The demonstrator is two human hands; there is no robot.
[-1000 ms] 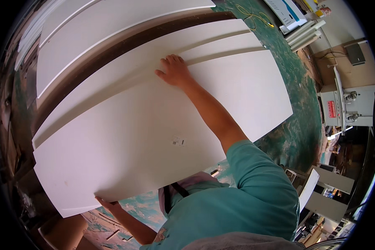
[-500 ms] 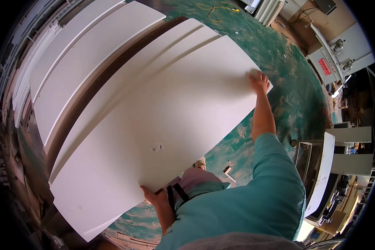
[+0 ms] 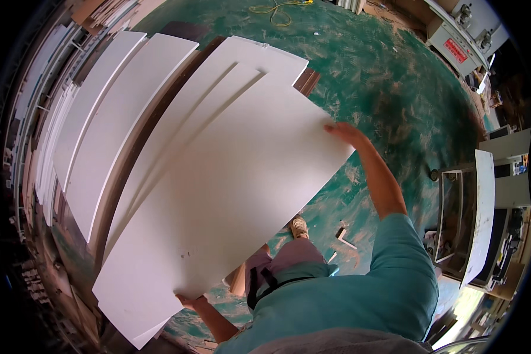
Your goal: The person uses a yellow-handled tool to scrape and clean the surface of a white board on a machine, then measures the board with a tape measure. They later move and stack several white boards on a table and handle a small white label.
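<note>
A large white panel (image 3: 236,171) lies tilted across the view on a pile of similar white boards (image 3: 259,54). My left hand (image 3: 192,302) grips its near edge, thumb on top and fingers mostly hidden beneath. At the far right corner, my right hand (image 3: 347,134) is on the panel's edge, its fingers slightly blurred. A small mark shows on the panel near my left hand. Two narrow step edges of boards beneath show along its far-left side.
More white boards (image 3: 121,100) stand at the left beyond a dark brown edge (image 3: 138,127). An L-shaped tool (image 3: 346,238) lies on the green floor (image 3: 383,82). At the right stands a metal-framed cart (image 3: 448,218); a yellow cable (image 3: 280,13) lies at the back.
The panel has shifted toward me and turned a little, uncovering more of the boards below at its far end. Both hands have moved left with it; the view has shifted too.
</note>
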